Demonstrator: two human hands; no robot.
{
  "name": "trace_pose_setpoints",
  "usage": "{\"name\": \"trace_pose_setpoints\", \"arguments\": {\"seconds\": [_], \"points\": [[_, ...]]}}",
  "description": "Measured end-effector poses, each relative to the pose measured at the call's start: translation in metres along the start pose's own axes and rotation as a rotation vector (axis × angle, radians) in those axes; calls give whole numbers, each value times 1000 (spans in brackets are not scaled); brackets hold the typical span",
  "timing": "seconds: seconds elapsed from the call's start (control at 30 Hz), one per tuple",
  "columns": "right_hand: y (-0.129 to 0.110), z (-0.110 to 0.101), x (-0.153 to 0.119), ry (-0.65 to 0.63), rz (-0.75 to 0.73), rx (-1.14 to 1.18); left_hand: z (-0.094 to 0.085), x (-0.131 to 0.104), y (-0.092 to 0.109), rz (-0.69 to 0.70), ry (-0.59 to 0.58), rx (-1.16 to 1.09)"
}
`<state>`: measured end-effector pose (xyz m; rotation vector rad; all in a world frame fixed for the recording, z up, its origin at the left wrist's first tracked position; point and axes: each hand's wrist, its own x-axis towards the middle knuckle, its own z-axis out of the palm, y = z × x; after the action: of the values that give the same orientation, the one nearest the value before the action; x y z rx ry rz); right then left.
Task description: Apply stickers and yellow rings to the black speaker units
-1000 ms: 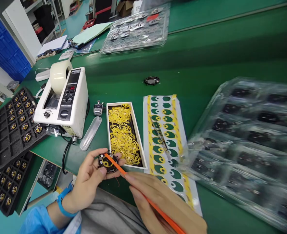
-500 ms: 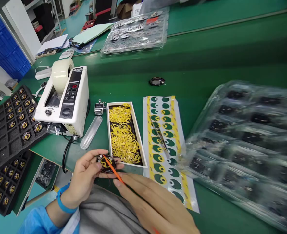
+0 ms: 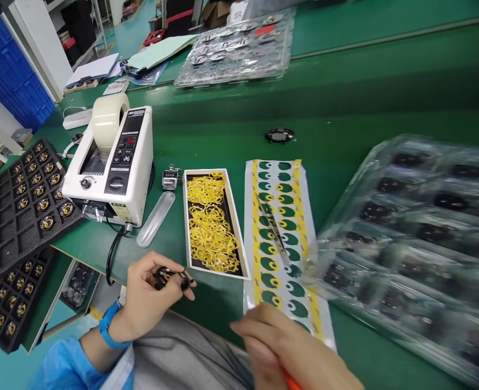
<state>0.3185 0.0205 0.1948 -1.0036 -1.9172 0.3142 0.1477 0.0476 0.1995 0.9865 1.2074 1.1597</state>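
My left hand [image 3: 152, 292], with a blue wristband, grips a round black part [image 3: 172, 277] between thumb and fingers near the bench's front edge. At the lower right, my right hand [image 3: 288, 344] is closed around an orange tool [image 3: 291, 381], which shows only in part below the palm. The two hands are apart. Beyond them lies a white-edged box [image 3: 186, 227] of yellow rings [image 3: 215, 238]. A white sheet [image 3: 310, 216] with yellow strips and green cutout shapes runs beside it, with tweezers [image 3: 278, 233] lying on top.
A tape dispenser [image 3: 142, 157] stands left, near a counter [image 3: 170, 177] and a clear plastic strip [image 3: 156, 219]. Black foam trays [image 3: 4, 233] sit far left. Clear trays lie right [image 3: 386, 260] and at the back [image 3: 239, 65]. Another round part [image 3: 280, 135] rests behind the sheet.
My right hand has moved right and away from the round part, taking the orange tool off it. My left hand has tilted the part. The view has shifted slightly.
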Motion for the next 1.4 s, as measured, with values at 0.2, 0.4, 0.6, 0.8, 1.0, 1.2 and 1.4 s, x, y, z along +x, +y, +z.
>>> {"name": "trace_pose_setpoints", "arguments": {"seconds": [0.2,0.4,0.6,0.8,1.0,1.2,1.4], "points": [[-10,27,16,138,6,-129,2,-9,4,199,-31,215],[-8,31,17,203,99,-71,-2,-20,5,275,-168,332],[-2,30,21,169,147,20,-5,-20,4,295,-275,390],[1,16,29,39,217,297,-10,-14,-2,226,-211,389],[27,4,21,47,393,144,-15,-6,-5,108,-100,189],[43,7,20,18,381,-92,-13,0,-10,68,-94,184],[45,11,21,11,402,-168,-13,4,-12,110,-115,149]]}}
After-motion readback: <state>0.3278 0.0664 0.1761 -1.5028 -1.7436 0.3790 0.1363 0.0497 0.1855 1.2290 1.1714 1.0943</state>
